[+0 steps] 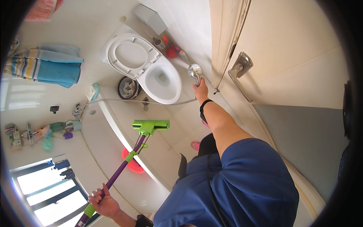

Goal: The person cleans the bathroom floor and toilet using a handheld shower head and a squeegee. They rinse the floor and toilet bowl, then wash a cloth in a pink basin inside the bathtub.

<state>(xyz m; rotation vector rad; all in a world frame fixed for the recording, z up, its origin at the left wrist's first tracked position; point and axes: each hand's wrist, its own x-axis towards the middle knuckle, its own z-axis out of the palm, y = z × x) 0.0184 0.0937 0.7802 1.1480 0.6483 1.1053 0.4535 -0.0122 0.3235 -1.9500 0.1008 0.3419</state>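
My left hand (pixel 106 203) curls loosely around the purple and green handle of a sponge mop (pixel 117 171), low on the left. The mop's green head (pixel 151 124) is lifted at the middle of the view, its sponge side turned away from me. My right arm reaches forward, and my right hand (pixel 200 90) grips a chrome hand shower (pixel 195 71) by its handle. From there a metal shower hose (pixel 136 101) runs across to a wall tap (pixel 76 110). I cannot tell whether water is flowing.
Ahead stands a toilet (pixel 163 79) with its lid raised, beside a waste bin (pixel 129 88). A white bathtub edge (pixel 119 133) crosses on the left, with a red basin (pixel 132 166) behind it. At right is a door with a lever handle (pixel 239 76). Towels (pixel 54 66) hang at left.
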